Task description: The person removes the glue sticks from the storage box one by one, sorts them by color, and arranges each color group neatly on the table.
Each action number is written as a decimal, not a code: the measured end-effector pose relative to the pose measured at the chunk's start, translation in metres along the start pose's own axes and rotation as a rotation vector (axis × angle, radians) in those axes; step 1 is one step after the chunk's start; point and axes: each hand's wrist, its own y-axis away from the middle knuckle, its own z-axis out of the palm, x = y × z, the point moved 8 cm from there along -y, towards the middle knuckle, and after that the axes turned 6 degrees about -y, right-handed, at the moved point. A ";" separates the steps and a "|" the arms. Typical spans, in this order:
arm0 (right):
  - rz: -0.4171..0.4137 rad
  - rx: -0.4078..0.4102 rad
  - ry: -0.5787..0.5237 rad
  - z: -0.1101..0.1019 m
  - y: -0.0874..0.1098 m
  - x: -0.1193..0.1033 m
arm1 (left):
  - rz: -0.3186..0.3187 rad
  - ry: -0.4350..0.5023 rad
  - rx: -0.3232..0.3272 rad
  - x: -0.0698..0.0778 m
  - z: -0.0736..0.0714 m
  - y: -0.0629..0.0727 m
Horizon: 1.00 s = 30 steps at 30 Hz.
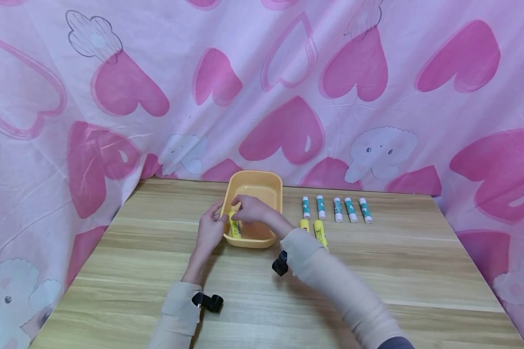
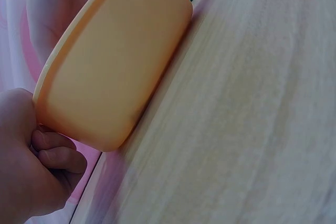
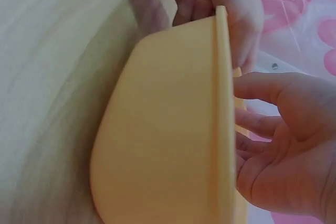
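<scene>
A yellow-orange plastic bin (image 1: pixel 253 244) stands on the table, its rim facing up. My left hand (image 1: pixel 210 231) grips the bin's left rim, thumb over the edge and fingers curled against the outside wall, as the left wrist view (image 2: pixel 39 166) also shows. Reaching across from the right, my right hand (image 1: pixel 255 209) is inside the bin and pinches the upper part of a yellow glue stick (image 1: pixel 235 230) that stands near the left wall. In the right wrist view the fingertips of the right hand (image 3: pixel 289 140) disappear behind the bin's rim, and the glue stick is hidden.
Right of the bin, several white-and-teal glue sticks (image 1: pixel 338 210) lie in a row. In front of them are two yellow glue sticks (image 1: pixel 320 233), partly behind the right forearm. A pink heart-patterned cloth (image 1: pixel 284 131) hangs along the back edge of the wooden table (image 1: pixel 419 271).
</scene>
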 end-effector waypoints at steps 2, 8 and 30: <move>0.001 -0.011 0.008 0.004 -0.001 0.001 | 0.002 0.001 0.000 0.000 0.000 0.000; 0.016 -0.058 0.003 0.015 -0.002 0.010 | 0.001 -0.009 -0.008 0.001 0.001 0.001; 0.025 -0.045 -0.193 0.013 0.001 0.021 | 0.002 -0.017 -0.001 0.002 0.000 0.001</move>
